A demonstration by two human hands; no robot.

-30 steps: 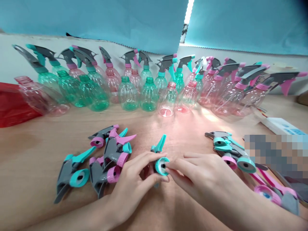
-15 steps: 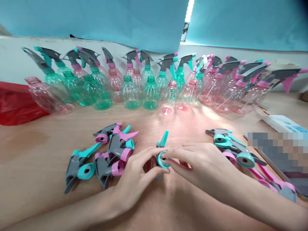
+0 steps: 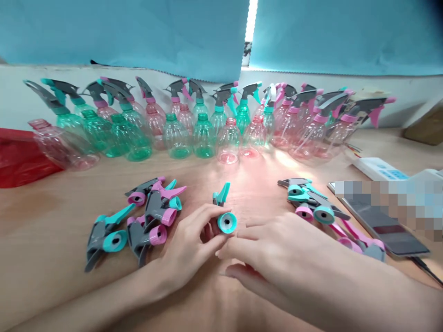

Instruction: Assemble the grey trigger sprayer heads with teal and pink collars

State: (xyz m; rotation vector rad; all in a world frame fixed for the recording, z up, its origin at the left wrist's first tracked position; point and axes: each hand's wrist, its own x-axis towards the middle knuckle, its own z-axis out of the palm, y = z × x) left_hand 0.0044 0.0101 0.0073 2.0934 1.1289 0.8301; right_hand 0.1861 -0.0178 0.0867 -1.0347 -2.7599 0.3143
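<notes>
My left hand is closed round a grey trigger spray head with a turquoise trigger. The open end of its turquoise collar faces me, showing a white inside with a dark hole in the middle. Much of the spray head's body is hidden behind my left fingers. Just below and right of the collar is my right hand, palm down, thumb and fingers apart, with nothing visible in it. A pile of pink, turquoise and grey spray heads lies left of my hands, and another group lies to the right.
Along the back stand several green bottles and pink bottles, some topped with spray heads. A red plastic bag lies far left. On the right are a phone with a cable and a white power strip.
My right hand has drawn its fingers away from the collar's mouth, down toward me. The left hand still holds the spray head. The whole view has shifted slightly.
</notes>
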